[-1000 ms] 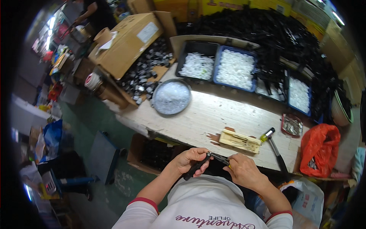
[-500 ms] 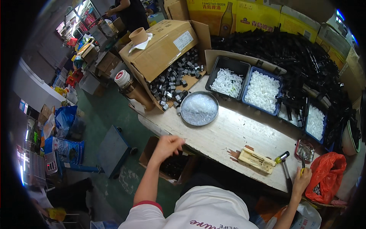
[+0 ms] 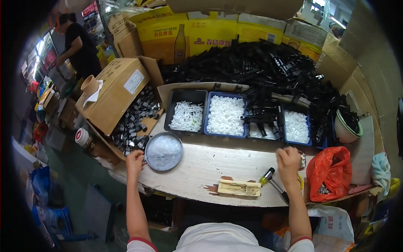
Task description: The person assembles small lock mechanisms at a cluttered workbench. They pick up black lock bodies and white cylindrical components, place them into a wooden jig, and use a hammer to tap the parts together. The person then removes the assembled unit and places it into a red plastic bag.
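Note:
My left hand (image 3: 134, 163) is at the left of the table, between the pile of small black-and-silver blocks (image 3: 130, 126) and the round metal pan (image 3: 170, 166) of clear plastic bits. Its fingers are pinched together; anything between them is too small to make out. Above the right part of the table, my right hand (image 3: 288, 161) has its fingers curled downward, and their tips are partly hidden. Close by it are a small red tray (image 3: 302, 161) of metal pieces and a yellow-handled tool (image 3: 300, 182). A cream-coloured fixture block (image 3: 239, 188) and a hammer (image 3: 278, 185) lie between my hands.
Bins of white plastic parts, including a blue bin (image 3: 226, 114) and a black bin (image 3: 187, 93), line the table's back. Behind them rises a heap of black plastic parts (image 3: 260, 63). A red plastic bag (image 3: 329, 172) stands at right, a brown flask (image 3: 93, 145) at left. Another person (image 3: 79, 46) stands far left.
My left hand has gone from the table's front edge to beside the blocks and pan. My right hand has let go of the yellow-handled tool and moved farther in. The view has turned right.

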A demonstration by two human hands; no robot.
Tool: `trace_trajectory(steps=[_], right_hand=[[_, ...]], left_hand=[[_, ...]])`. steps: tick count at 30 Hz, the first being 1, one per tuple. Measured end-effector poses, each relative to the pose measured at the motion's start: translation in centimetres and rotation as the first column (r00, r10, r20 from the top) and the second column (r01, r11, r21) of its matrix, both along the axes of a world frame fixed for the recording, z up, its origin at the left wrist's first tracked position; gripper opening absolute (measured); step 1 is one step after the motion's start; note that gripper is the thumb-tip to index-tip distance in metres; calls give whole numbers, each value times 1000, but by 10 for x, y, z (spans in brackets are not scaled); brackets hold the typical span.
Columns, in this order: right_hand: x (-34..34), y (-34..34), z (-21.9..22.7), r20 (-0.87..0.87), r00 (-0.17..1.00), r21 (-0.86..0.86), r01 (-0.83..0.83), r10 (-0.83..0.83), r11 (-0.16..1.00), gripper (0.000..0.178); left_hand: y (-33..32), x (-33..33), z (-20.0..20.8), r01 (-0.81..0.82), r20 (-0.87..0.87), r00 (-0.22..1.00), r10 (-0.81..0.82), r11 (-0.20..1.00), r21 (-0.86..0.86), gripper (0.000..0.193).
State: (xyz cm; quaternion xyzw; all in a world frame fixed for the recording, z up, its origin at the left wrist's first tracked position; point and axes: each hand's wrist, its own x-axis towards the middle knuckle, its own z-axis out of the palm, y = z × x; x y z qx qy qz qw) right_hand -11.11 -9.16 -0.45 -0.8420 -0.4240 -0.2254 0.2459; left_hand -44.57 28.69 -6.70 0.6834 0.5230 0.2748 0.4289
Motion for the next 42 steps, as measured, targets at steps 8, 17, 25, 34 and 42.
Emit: trace_trajectory(steps=[8, 17, 25, 34, 42], right_hand=[[47, 107, 2, 202, 978, -132, 82, -54, 988, 10], [24, 67, 23, 83, 906, -18, -416, 416, 909, 18], [-62, 0, -5, -397, 634, -57, -739, 664, 671, 21], [-80, 15, -16, -279, 768, -224, -636, 577, 738, 29], [-99, 5, -19, -146, 848, -325, -527, 509, 785, 41]], left_hand=[[8, -7, -8, 388, -330, 909, -255, 809, 442, 31], [-29, -24, 12, 87, -145, 987, -66, 986, 144, 29], [-92, -30, 31, 123, 514, 855, 71, 935, -333, 16], [-171, 58, 40, 493, 583, 798, -155, 724, -483, 18], [-185, 76, 35, 553, 635, 765, -103, 611, -567, 18]])
